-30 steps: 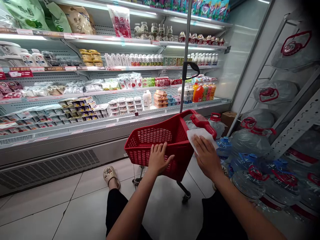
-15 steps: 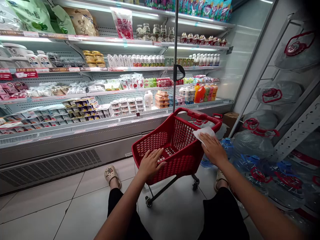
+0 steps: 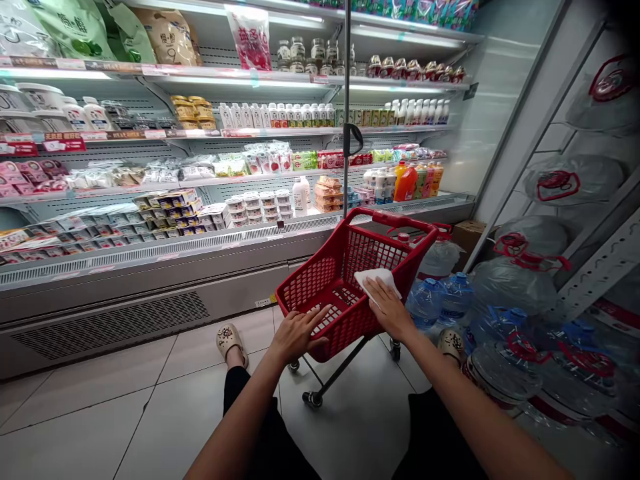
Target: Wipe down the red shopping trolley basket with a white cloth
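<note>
A red plastic shopping cart (image 3: 347, 333) stands on a grey tiled floor (image 3: 200, 407) in front of the seated or crouching person, between their feet and a refrigerated display case (image 3: 240, 283); its basket narrows toward the lower left, and its push handle (image 3: 405, 221) is at the upper right. The left hand (image 3: 296, 333) lies palm down at the basket's near rim, fingers outstretched over the edge, thumb apart from them; the right hand (image 3: 386, 305) is laid flat over a white cloth (image 3: 376, 275), fingers extended close together, pressing it to the same rim nearer the handle. The feet, in beige clogs (image 3: 230, 341), are set wide on either side; beyond the cart, lit shelves hold white bottles (image 3: 280, 115), stacked tubs (image 3: 250, 210) and orange drink bottles (image 3: 406, 184); at the right, clear water jugs with red handles (image 3: 515, 283) fill a rack and the floor.
</note>
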Demonstrator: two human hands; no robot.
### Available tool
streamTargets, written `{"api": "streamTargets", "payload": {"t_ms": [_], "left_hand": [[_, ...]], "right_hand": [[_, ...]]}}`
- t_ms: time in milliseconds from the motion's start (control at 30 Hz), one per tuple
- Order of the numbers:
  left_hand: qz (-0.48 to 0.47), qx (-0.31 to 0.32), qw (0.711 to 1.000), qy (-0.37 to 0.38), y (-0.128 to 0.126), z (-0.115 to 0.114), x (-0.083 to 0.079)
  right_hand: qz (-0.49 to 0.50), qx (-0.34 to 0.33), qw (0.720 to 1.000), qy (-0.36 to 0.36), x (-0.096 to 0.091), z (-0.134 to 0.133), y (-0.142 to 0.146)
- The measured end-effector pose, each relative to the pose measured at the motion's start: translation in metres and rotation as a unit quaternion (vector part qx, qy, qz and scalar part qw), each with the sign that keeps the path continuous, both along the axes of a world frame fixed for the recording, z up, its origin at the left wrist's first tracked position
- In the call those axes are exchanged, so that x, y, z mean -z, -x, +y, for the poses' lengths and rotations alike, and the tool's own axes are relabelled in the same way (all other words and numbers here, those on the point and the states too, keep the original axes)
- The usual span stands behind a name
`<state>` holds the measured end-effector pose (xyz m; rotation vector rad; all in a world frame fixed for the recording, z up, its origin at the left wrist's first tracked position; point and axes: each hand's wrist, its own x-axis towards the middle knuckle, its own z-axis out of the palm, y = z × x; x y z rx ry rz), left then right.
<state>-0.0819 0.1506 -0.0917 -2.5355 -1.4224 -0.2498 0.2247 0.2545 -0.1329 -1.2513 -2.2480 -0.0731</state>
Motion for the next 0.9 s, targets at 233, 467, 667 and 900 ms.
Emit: {"api": "streamTargets", "payload": {"t_ms": [233,467,667,900], "left_hand": [[-0.022,-0.103,0.992,-0.075,-0.05,-0.009,0.015],[-0.088,-0.007,0.995,-0.051,-0.064,-0.007,0.023],[-0.029,0.012,0.998,-0.047,0.0,0.022,0.012],[-0.035,-0.046,0.995,-0.083,-0.039,0.034,0.026]], "right_hand": [[0.005,-0.089,0.996,0.01,0.004,-0.049,0.035],[-0.035,-0.174,0.984,0.007,0.006,-0.102,0.029],[-0.049,-0.123,0.99,0.049,0.003,-0.08,-0.009],[-0.023,0.016,1.0,0.014,0.019,-0.077,-0.015]]}}
